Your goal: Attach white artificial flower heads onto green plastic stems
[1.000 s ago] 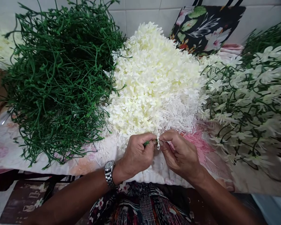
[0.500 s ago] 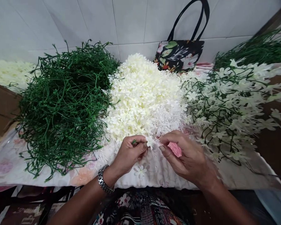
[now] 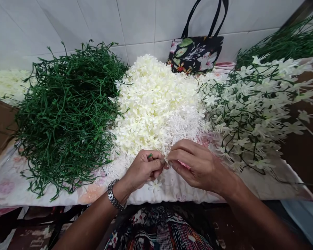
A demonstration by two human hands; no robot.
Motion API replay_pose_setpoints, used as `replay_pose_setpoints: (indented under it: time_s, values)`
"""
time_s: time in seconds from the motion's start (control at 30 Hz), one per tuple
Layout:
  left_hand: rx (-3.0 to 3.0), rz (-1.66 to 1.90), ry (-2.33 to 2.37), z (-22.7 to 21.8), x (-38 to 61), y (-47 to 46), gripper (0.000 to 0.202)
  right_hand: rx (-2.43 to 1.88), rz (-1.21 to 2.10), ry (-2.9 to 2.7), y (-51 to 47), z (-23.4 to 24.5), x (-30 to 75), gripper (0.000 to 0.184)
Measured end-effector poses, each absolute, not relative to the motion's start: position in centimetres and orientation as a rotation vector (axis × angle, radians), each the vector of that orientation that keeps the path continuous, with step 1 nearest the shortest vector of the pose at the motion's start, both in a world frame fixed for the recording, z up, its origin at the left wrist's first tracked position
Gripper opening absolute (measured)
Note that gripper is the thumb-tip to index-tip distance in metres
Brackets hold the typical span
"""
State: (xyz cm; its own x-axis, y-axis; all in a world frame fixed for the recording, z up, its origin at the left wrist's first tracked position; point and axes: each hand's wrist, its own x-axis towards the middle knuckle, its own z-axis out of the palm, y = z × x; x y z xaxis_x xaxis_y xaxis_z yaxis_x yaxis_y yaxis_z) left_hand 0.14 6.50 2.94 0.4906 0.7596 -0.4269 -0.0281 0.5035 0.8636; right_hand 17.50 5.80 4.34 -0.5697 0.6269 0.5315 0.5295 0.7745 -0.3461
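My left hand, with a metal watch on its wrist, is closed around a thin green stem whose tip pokes out above the fingers. My right hand meets it fingertip to fingertip and pinches a small white flower against the stem's end. Both hands hover over the front of a heap of loose cream-white flowers with white plastic sprigs at its near edge.
A big tangle of bare green stems lies to the left. Finished green sprays with white flowers are piled on the right. A black floral tote bag leans on the tiled wall. A floral cloth covers the table.
My hands parted half a second ago with a flower at the left fingertips, then closed together again. The view tilted up, showing more wall and the bag's handles.
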Motion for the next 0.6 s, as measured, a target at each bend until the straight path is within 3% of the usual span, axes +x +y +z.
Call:
replay_pose_setpoints:
  time_s: [0.27,0.6]
  values:
    - [1.081,0.652,0.962,2.7,0.5,6.2,0.006,-0.875,0.277,-2.271,5.9,3.0,17.8,0.014]
    - [1.944,0.905,1.154,1.7,0.6,5.7,0.016,-0.982,0.441,-2.134,5.8,2.2,17.3,0.012]
